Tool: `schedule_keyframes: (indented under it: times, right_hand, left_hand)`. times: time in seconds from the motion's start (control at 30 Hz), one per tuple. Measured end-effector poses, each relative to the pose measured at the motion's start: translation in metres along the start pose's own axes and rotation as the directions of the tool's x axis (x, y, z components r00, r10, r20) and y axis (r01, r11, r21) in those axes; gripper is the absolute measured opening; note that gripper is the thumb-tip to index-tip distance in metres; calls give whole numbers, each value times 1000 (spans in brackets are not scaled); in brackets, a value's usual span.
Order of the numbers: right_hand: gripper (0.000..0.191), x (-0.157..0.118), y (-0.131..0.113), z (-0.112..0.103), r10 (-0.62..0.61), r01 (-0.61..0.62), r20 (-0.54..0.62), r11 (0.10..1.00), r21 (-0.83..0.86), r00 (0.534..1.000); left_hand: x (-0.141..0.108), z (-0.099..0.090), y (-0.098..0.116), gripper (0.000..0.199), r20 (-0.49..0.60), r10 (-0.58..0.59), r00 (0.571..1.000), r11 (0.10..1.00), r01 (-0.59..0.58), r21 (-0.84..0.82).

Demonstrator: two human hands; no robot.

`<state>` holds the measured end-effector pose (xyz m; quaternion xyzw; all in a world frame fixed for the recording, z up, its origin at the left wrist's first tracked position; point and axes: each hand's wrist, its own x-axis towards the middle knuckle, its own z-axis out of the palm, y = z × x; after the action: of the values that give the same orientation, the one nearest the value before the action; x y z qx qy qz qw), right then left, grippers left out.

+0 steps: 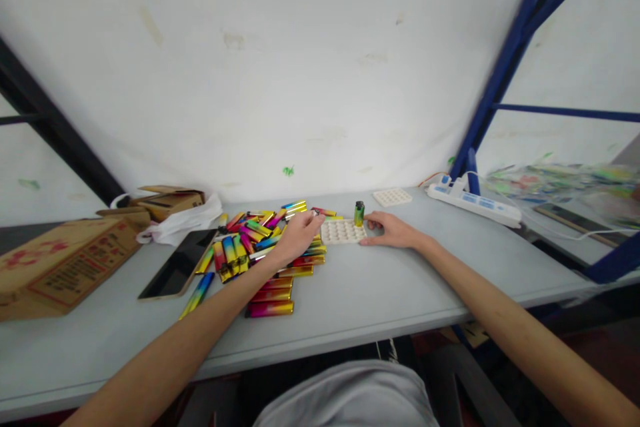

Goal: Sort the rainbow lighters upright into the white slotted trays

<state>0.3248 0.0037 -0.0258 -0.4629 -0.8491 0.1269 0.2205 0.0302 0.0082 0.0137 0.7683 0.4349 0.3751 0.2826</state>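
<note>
A shiny green-gold lighter [359, 214] stands upright at the back right of a white tray [343, 232] with rows of small holes. My right hand [393, 230] is at the tray's right end, thumb and curled fingers around its edge, the index finger close beside the standing lighter. Over the right side of a heap of lighters [239, 247] in metallic rainbow colours is my left hand [299, 237], its fingertips pinched together near the tray's left end. A small silvery tip shows at those fingers, apparently a lighter, mostly hidden by the hand.
Left of the heap lie a dark phone-like tablet [180, 264], a white plastic bag [187, 219] and cardboard boxes [70, 263]. A second white tray [393, 197] lies near the wall. A white power strip [475, 205] with cables stands at right, by a blue metal post [493, 90].
</note>
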Motion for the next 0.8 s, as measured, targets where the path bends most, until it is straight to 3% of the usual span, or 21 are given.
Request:
schedule_keyframes:
  times: [0.23, 0.33, 0.43, 0.6, 0.8]
  right_hand:
    - [58, 0, 1, 0, 5, -5, 0, 1000, 7, 1000]
    - [58, 1, 0, 1, 0, 0, -5, 1000, 5, 1000]
    - [56, 1, 0, 1, 1, -1, -9, 1000, 7, 1000]
    - [56, 0, 1, 2, -12, 12, -22, 1000, 9, 1000]
    - [57, -1, 0, 2, -9, 9, -37, 1000, 18, 999]
  left_hand:
    - [-2, 5, 4, 48, 70, 55, 996, 997, -51, -55]
    - [-4, 5, 6, 40, 90, 62, 994, 990, -50, -130]
    - [-4, 6, 8, 33, 119, 31, 992, 974, -4, -227]
    - [2, 10, 9, 37, 151, -70, 986, 957, 108, -268]
    - [26, 24, 17, 37, 133, 198, 971, 970, -175, -166]
